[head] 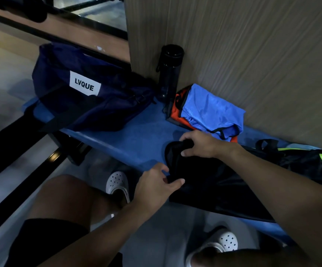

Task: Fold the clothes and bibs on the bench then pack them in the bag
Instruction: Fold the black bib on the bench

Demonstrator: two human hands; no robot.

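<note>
Black garment (214, 187): lies on the blue bench (137, 143), right of the navy LVQUE bag (75, 97). The left hand (156, 183) and right hand (200, 145) each pinch its bag-side edge, fingers curled on cloth, likely to fold it over. Folded blue-and-orange bibs (208, 110): stacked right of the bag, apparently awaiting packing.

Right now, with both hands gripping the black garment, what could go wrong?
1. The black fabric garment lies along the front edge of the blue padded bench; if the left hand or right hand loosens, it may slide to the floor.
2. The folded blue and orange bibs sit just beyond the right hand; a wide fold could disturb them.
3. The dark plastic water bottle stands upright beside the navy fabric bag; packing could knock it over.
</note>
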